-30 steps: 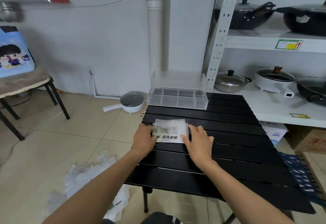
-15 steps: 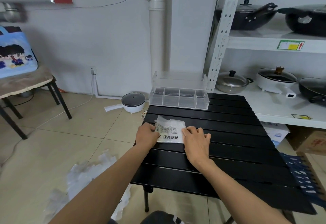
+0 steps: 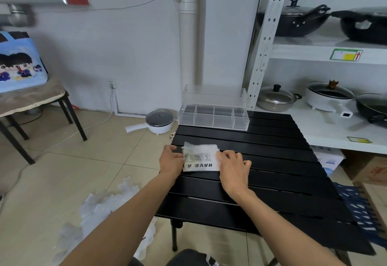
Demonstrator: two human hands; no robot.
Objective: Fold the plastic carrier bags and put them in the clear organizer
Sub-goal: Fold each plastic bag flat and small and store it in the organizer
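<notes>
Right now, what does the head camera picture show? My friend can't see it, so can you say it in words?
A person's left hand and right hand rest on the two sides of a folded white plastic bag lying on a black slatted table. A clear organizer with empty compartments stands at the table's far edge. More crumpled plastic bags lie on the floor to the left.

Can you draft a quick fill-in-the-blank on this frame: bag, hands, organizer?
1. The folded bag lies on the black slatted ____.
2. The clear organizer stands at the table's far edge, and its compartments hold ____ bags.
3. The left hand and the right hand sit on opposite ____ of the bag.
4. More loose plastic bags lie on the ____, left of the table.

Missing words: table; no; sides; floor
</notes>
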